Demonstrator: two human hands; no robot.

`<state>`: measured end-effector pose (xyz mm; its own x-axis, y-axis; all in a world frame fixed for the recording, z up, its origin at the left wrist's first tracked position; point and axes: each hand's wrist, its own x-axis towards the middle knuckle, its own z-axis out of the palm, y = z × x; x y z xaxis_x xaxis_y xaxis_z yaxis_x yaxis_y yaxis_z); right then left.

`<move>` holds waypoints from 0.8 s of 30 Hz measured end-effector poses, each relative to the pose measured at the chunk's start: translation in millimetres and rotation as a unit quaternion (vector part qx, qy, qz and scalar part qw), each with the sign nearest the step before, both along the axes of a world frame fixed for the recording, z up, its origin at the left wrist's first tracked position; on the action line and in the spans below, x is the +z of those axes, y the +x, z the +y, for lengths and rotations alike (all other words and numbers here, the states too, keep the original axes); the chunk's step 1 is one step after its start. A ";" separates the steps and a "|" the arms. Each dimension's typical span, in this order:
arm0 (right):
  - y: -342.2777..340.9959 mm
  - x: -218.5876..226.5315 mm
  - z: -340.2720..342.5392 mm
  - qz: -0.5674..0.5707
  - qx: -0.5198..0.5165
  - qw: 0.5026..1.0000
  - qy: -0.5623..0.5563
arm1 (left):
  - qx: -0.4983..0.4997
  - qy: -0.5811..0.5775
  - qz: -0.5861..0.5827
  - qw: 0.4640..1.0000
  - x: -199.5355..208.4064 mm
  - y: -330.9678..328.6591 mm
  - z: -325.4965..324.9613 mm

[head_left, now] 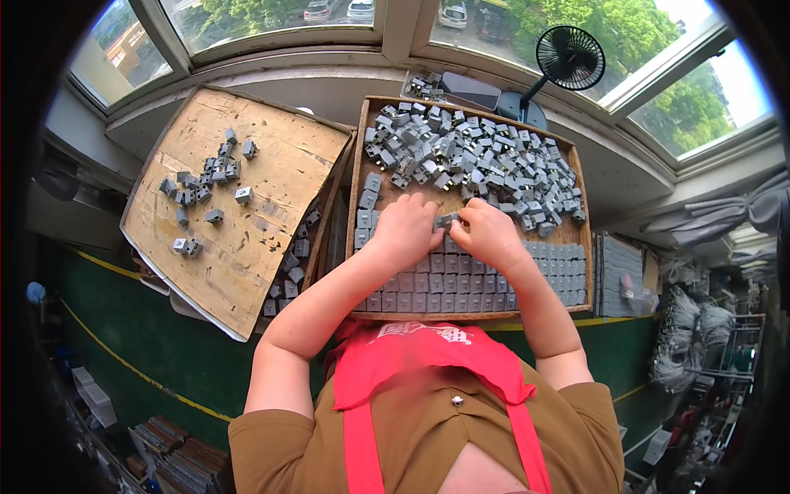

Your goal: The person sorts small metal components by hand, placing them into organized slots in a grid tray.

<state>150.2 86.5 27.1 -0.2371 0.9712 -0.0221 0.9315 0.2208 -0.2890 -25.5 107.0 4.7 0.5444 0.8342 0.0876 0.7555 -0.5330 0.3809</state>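
A wooden tray [582, 284] lies in front of me. Its near half carries rows of small grey block-shaped parts [436, 284], set side by side. Toward the far side is a loose heap of the same parts [477, 148], tumbled in all directions. Both of my hands reach over the middle of the tray, between heap and rows. My left hand [409, 228] and my right hand [487, 233] pinch a grey block [447, 220] between them at the fingertips. The fingers partly cover it, so its details are hidden.
To the left, a worn cardboard sheet [247, 132] bears several scattered grey blocks [218, 169]; more blocks [290, 267] show in a container below it. A black fan [569, 58] stands behind the tray by the windows. Flat grey stacks [619, 272] are at the right.
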 end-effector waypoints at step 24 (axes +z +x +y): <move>29.5 -18.3 -1.9 -0.033 0.027 0.997 0.069 | -0.055 0.041 -0.065 0.996 -12.0 32.0 13.3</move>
